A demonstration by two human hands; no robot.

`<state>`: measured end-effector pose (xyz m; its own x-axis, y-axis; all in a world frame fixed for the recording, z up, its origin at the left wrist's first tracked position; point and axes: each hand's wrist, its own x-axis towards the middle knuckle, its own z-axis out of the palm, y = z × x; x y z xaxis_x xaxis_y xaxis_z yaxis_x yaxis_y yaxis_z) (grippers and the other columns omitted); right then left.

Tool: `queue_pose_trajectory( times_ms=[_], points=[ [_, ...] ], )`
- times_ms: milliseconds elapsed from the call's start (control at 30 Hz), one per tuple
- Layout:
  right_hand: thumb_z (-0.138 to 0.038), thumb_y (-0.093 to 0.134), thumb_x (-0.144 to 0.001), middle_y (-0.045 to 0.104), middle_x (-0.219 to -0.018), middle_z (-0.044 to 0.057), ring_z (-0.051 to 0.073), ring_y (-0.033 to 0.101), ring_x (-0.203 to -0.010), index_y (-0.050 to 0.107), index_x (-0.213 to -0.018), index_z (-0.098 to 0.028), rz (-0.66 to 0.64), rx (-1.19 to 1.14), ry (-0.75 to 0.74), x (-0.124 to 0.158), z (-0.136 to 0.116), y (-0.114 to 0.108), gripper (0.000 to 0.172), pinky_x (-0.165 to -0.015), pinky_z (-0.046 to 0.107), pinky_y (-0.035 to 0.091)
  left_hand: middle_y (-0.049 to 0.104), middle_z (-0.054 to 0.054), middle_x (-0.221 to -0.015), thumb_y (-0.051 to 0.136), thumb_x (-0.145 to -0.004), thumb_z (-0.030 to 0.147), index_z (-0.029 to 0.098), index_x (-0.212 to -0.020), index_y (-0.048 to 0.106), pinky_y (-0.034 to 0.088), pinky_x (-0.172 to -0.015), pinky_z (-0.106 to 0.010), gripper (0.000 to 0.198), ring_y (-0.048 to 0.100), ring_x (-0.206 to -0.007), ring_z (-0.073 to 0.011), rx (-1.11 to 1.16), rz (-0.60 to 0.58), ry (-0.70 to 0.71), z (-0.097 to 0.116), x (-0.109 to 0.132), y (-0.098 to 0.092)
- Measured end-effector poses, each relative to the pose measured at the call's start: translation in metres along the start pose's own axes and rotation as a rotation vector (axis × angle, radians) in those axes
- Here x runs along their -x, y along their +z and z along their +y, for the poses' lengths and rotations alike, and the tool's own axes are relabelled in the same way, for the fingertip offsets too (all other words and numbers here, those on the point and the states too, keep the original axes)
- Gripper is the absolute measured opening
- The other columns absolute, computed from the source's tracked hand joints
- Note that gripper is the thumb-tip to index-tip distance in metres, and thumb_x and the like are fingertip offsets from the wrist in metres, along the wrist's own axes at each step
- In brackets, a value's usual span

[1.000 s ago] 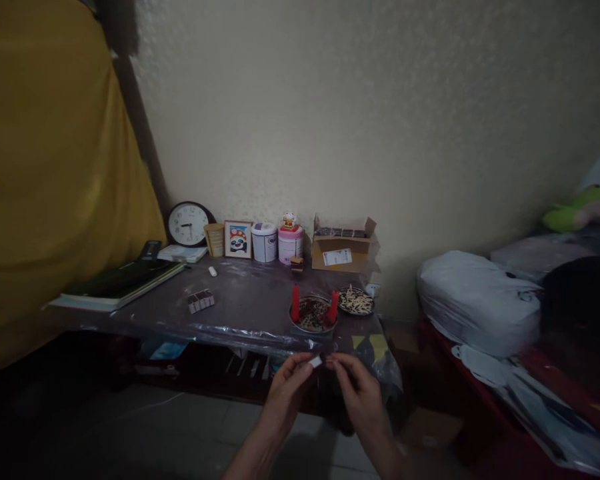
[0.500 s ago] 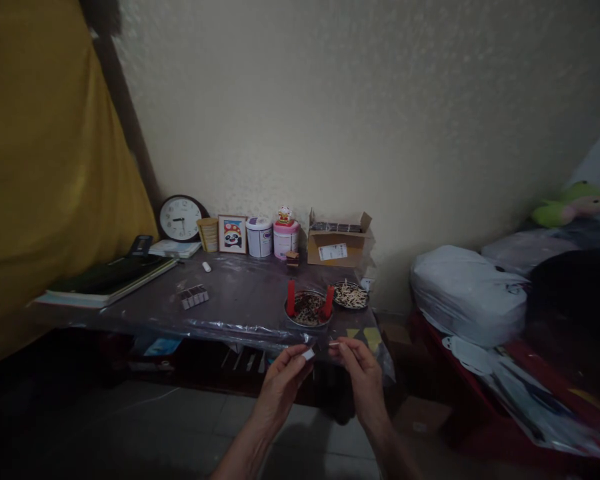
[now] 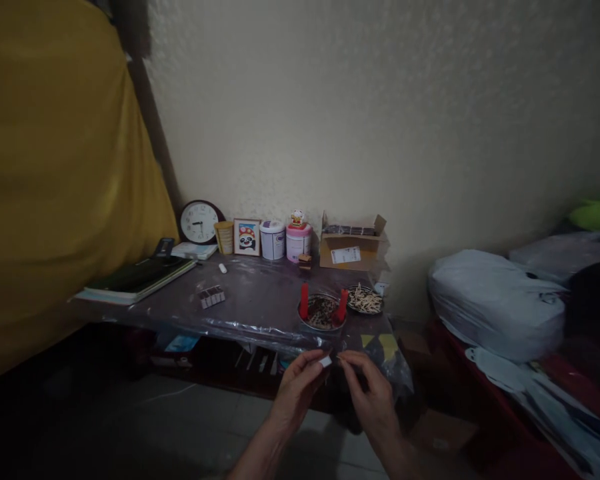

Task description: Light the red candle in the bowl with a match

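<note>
– Behind everything, a pale mottled wall (image 3: 330,100) is seen. How are the hands placed?

– Both are held close to the table's near side, a narrow gap being left between them. By the left hand (image 3: 300,383) a small white-faced piece (image 3: 325,361) is pinched; by the right hand (image 3: 370,387) a thin stick (image 3: 339,358) is pinched, though too little of it is shown to be described further.

– What is found nearest beyond the grip?

– Just beyond it, a round dish (image 3: 323,329), in which two red candles (image 3: 304,301) are stood upright, one at each side, over dark and pale bits. Beyond the right hand, beside that dish, a plate (image 3: 365,313) is heaped with pale sticks (image 3: 364,299).

– And farther out?

– Toward the wall, an open cardboard box (image 3: 370,255), with dark packs (image 3: 350,230) held inside. Left of it, a pink tub (image 3: 299,243) is topped by a figurine (image 3: 297,219); a white tub (image 3: 273,243) is lidded, its contents hidden. Out to the left of the grip, small boxes (image 3: 213,297) are laid in a row.

– The surface itself?

– A dark table (image 3: 260,293), covered with clear plastic (image 3: 260,330) by which light is reflected. Far left of the grip, yellow cloth (image 3: 70,167) is hung; far right, a bulging white bag (image 3: 497,303) is seen.
</note>
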<state>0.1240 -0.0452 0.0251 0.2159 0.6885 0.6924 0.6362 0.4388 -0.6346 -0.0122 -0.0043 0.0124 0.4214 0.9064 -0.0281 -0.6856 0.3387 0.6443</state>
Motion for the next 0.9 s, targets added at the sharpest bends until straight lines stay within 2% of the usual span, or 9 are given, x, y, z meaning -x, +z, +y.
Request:
queue_pose_trajectory(
  times_ms=[133,367,900],
  points=[
    [-0.023,0.052,-0.084,0.068,-0.084,0.004,0.017,0.064,-0.081,0.063,-0.086,-0.022,0.003,0.041,-0.054,-0.001,-0.001,-0.002,0.011,-0.074,0.027,0.052,0.069,-0.007,-0.089,0.073,-0.063,0.021,0.014,-0.086,0.067,0.043,-0.080,-0.028,0.024,0.062,-0.082,-0.0168,-0.023,-0.003,0.012,0.000,0.000,0.001],
    [-0.021,0.051,-0.085,0.069,-0.085,0.004,0.018,0.065,-0.082,0.063,-0.088,-0.022,-0.004,0.069,-0.143,0.000,0.001,-0.001,0.013,-0.074,0.028,0.053,0.068,-0.003,-0.078,0.074,-0.063,0.024,0.016,-0.082,0.063,0.042,-0.072,-0.026,0.023,0.059,-0.072,-0.0127,-0.078,0.015,0.046,0.000,-0.001,0.000],
    [-0.018,0.050,-0.085,0.068,-0.089,0.005,0.018,0.064,-0.085,0.060,-0.091,-0.022,-0.063,0.076,-0.145,0.002,0.008,-0.001,0.013,-0.076,0.030,0.052,0.067,-0.003,-0.079,0.073,-0.064,0.024,0.016,-0.081,0.063,0.040,-0.073,-0.026,0.022,0.058,-0.074,-0.0129,-0.112,0.014,0.064,-0.004,-0.003,-0.003]
  ],
)
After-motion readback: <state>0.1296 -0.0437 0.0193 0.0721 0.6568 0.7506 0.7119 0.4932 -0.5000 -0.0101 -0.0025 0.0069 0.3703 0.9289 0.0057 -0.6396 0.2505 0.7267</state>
